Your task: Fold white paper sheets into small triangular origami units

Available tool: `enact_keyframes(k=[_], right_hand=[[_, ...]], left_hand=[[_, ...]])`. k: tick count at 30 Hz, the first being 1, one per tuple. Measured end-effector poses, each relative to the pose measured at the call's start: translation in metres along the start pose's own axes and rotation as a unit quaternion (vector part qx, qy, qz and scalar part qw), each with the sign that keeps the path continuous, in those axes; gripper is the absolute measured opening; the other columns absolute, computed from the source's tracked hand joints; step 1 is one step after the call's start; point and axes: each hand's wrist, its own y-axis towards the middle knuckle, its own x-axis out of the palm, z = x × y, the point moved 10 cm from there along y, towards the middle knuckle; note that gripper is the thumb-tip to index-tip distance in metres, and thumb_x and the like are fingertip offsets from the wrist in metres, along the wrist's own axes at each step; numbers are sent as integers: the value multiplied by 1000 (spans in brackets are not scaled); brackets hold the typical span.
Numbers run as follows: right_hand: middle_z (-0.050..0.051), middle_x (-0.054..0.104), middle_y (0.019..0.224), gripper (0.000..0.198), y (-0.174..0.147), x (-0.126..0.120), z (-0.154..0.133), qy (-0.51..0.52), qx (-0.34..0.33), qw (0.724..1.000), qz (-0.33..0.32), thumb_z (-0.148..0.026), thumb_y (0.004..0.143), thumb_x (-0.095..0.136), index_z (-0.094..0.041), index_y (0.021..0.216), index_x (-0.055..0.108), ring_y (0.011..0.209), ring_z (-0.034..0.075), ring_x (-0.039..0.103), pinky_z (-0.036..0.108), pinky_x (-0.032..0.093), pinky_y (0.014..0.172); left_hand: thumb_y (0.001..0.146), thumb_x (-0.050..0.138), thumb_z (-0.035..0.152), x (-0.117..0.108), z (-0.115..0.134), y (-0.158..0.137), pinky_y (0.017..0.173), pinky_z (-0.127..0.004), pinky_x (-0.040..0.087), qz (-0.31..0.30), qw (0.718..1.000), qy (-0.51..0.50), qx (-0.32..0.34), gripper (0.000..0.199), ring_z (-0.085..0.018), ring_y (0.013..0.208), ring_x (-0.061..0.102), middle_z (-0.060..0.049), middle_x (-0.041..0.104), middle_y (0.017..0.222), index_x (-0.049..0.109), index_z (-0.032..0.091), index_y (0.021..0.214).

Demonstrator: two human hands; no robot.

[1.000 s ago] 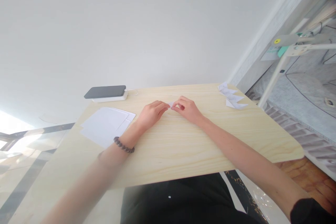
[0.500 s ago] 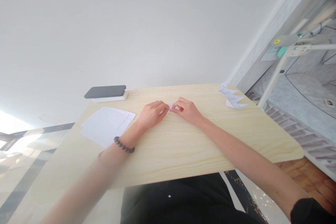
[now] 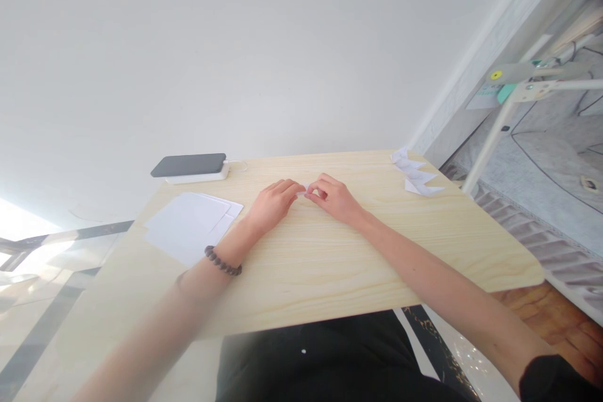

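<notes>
My left hand (image 3: 277, 202) and my right hand (image 3: 332, 196) meet over the middle of the wooden table (image 3: 320, 270). Between their fingertips is a small piece of white paper (image 3: 303, 191), mostly covered by the fingers. The right thumb and index finger pinch it from the right; the left fingers and thumb close on it from the left. How the paper is folded cannot be made out. A stack of white paper sheets (image 3: 188, 223) lies to the left of my left hand. At the far right are several pointed folded paper pieces (image 3: 414, 174) in a row.
A dark phone (image 3: 189, 164) rests on a white block (image 3: 198, 178) with a cable at the back left. A white wall (image 3: 282, 63) rises behind the table. To the right stands a white metal frame (image 3: 494, 129).
My left fingertips have shifted slightly on the paper, and more of its white edge shows between the hands. The right hand has barely moved. The stack and folded pieces stay put.
</notes>
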Motion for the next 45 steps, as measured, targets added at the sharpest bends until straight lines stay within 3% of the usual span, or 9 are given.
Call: enact_keyframes(k=[3, 9, 17, 22, 30, 37, 45], right_hand=[[2, 45, 83, 13, 0, -7, 5, 21, 22, 999, 28, -31, 79, 50, -21, 79, 58, 62, 8, 47, 23, 42, 64], [5, 48, 108, 13, 0, -6, 22, 93, 79, 992, 40, -29, 78, 51, -20, 80, 59, 66, 8, 55, 26, 48, 69], [1, 61, 77, 11, 1, -4, 20, 103, 83, 991, 23, -26, 78, 50, -19, 78, 58, 73, 13, 58, 28, 48, 71], [3, 61, 82, 10, 2, -8, 13, 98, 51, 993, 41, -24, 77, 51, -18, 77, 59, 73, 12, 57, 27, 46, 69], [3, 61, 81, 10, 2, -11, 12, 94, 49, 993, 53, -23, 78, 51, -18, 78, 60, 72, 12, 56, 26, 46, 68], [2, 61, 81, 11, 1, -15, 13, 88, 55, 992, 68, -25, 78, 50, -19, 79, 59, 74, 13, 57, 27, 47, 69], [3, 59, 81, 13, 1, -4, 12, 89, 34, 995, 22, -30, 76, 53, -19, 79, 60, 68, 12, 55, 26, 47, 65]], left_hand=[[80, 38, 6, 2, -6, -1, 77, -27, 44, -3, 1000, 1, -21, 39, -15, 98, 50, -5, 50, 110, 45, 23, 114], [80, 37, 7, 2, -13, -2, 77, -29, 46, 7, 999, 30, -36, 39, -17, 99, 51, -7, 48, 116, 45, 23, 115], [81, 43, 13, -2, -17, -2, 78, -31, 43, 25, 997, 48, -63, 36, -18, 96, 52, -7, 52, 113, 42, 22, 116], [81, 46, 19, -5, -17, -1, 78, -34, 39, 28, 993, 82, -76, 35, -20, 91, 50, -6, 58, 95, 42, 21, 116], [78, 52, 22, -11, -23, -2, 77, -33, 38, 57, 993, 39, -93, 25, -20, 89, 46, -6, 54, 95, 46, 18, 102], [75, 56, 27, -4, -40, -6, 73, -33, 38, 44, 990, 45, -126, 15, -20, 82, 50, -5, 57, 88, 52, 19, 86], [77, 53, 29, 0, -45, -7, 68, -30, 39, 28, 991, 26, -130, 11, -18, 74, 55, -4, 60, 81, 56, 19, 81]])
